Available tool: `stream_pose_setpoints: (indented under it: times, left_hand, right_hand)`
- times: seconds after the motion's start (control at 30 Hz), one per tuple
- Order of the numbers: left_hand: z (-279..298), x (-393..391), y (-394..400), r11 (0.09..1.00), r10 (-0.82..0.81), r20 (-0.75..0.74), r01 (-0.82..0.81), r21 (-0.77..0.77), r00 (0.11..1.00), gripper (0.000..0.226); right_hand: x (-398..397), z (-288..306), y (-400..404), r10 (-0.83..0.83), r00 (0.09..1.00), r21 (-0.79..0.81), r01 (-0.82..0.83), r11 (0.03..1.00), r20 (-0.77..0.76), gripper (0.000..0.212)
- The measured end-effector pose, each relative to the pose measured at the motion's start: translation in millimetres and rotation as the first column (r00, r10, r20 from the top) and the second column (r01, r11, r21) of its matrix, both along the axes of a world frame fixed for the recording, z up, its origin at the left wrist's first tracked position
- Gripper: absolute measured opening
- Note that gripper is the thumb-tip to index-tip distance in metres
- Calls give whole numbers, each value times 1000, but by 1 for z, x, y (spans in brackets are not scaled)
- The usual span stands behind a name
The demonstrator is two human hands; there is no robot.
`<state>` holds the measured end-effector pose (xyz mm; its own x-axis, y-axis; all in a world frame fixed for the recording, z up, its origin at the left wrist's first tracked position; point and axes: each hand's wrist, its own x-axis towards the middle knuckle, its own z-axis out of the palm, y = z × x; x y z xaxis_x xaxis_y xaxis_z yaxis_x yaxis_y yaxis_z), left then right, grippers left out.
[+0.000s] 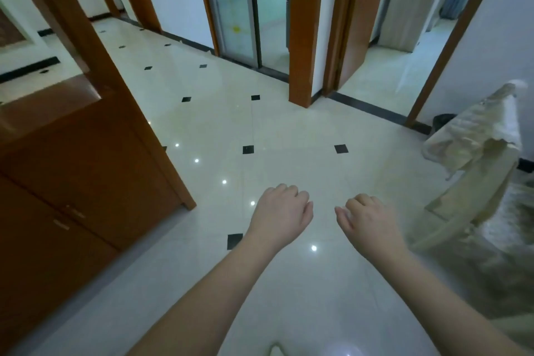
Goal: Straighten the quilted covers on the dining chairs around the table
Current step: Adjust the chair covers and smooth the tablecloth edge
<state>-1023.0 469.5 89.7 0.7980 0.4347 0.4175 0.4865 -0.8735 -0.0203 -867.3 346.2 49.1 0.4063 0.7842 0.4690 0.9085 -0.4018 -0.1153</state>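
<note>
Both bare forearms reach forward from the bottom of the view over a glossy cream floor set with small black diamond tiles. The left hand sits just left of centre at about 6 o'clock, its fingers curled loosely under and holding nothing. The right hand hangs just beside it toward 5 o'clock, fingers also bent inward and empty, thumb pointing at the other hand; the two are close but apart. The quilted cover is off at 3 o'clock by the right edge, a pale, rumpled cloth draped unevenly over the back of a chair, bunched at the top with a loose flap hanging down. Neither hand touches it; the right hand is the nearer one. A brown wooden cabinet fills the 9 o'clock side, and at 12 o'clock stands a frosted glass door between orange-brown door frames.
</note>
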Motion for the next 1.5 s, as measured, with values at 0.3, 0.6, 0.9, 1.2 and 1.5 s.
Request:
stream_pose_setpoints:
  times: [0.3, 0.6, 0.9, 1.2, 1.5]
  left_hand:
    - [1, 127, 104, 987, -161, -3, 161, -25, 987, 34]
    - [-6, 299, 195, 976, -217, -52, 216, -35, 975, 35]
    - [14, 452, 250, 937, -345, -46, 347, 30, 937, 31]
    - [-11, 568, 338, 906, -423, -22, 423, 0, 906, 30]
    - [14, 675, 459, 853, -522, 18, 522, 8, 853, 27]
  right_hand:
    - [93, -2, 82, -128, 992, -30, 128, 991, 7, 36]
    - [252, -3, 154, -203, 972, 16, 206, 978, -114, 39]
    - [404, 15, 208, -318, 944, -14, 318, 948, -94, 33]
    - [505, 5, 304, -349, 937, -92, 348, 933, 15, 33]
    - [590, 12, 409, -463, 884, -82, 458, 885, -57, 39]
